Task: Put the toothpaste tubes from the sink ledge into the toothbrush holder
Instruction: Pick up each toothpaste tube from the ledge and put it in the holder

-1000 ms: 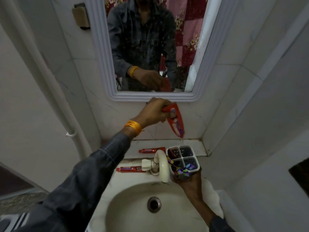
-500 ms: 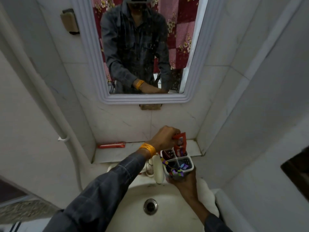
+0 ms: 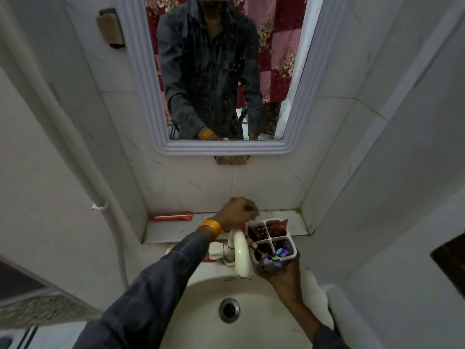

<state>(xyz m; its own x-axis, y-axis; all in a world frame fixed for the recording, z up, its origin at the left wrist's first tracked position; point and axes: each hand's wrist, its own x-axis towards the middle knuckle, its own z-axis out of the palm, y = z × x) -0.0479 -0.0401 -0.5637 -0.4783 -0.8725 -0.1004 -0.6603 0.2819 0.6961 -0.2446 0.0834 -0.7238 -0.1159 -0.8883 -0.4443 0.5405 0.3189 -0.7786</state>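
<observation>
Right hand (image 3: 281, 273) grips the four-compartment toothbrush holder (image 3: 273, 239) from below, above the basin beside the tap (image 3: 241, 253). One red toothpaste tube (image 3: 278, 226) stands in the back-right compartment. Left hand (image 3: 237, 212) hovers loosely curled and empty, just left of the holder. Second tube (image 3: 171, 217) lies on the sink ledge (image 3: 163, 233), far left.

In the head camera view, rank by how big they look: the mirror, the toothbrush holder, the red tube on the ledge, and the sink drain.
1. mirror
2. toothbrush holder
3. red toothpaste tube and sink drain: about alike, and the drain is nearer the camera, so unranked.
</observation>
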